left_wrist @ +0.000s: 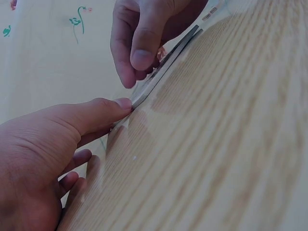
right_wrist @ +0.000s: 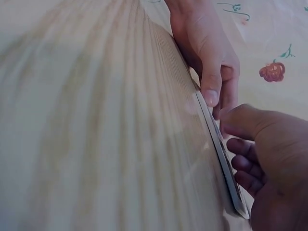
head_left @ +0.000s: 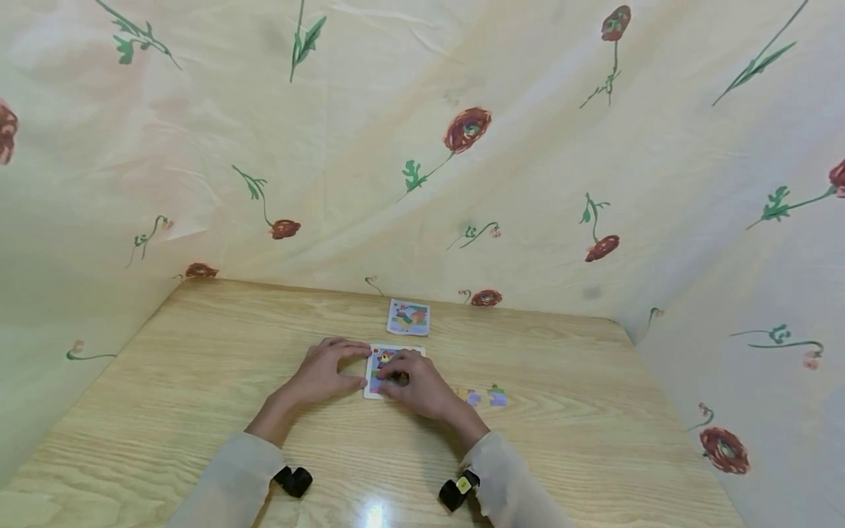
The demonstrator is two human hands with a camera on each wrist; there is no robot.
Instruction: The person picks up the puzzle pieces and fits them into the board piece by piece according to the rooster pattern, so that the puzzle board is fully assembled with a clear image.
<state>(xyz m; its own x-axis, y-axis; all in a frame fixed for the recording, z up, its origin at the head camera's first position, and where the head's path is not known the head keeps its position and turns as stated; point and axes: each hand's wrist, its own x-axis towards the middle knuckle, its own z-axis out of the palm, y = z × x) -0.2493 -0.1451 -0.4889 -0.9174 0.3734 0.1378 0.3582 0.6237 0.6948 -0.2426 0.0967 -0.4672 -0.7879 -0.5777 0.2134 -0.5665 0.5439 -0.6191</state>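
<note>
A small jigsaw puzzle board [head_left: 383,357] with a white border and a bright picture lies flat on the wooden table. My left hand [head_left: 323,371] curves beside its left edge, index fingertip near the upper corner and thumb lower down. In the left wrist view, the left thumb [left_wrist: 103,113] touches the board's edge. Over the middle and right of the board is my right hand [head_left: 422,385], fingers bent and thumb near the index fingertip. Whether a piece sits between those fingertips is hidden. The right wrist view shows the board [right_wrist: 221,159] edge-on.
Behind the board lies a square picture card [head_left: 408,317] with similar colours. Loose puzzle pieces [head_left: 498,396] lie to the right, partly behind the right wrist. A flowered cloth [head_left: 370,147] hangs around the back and sides of the wooden table [head_left: 231,352].
</note>
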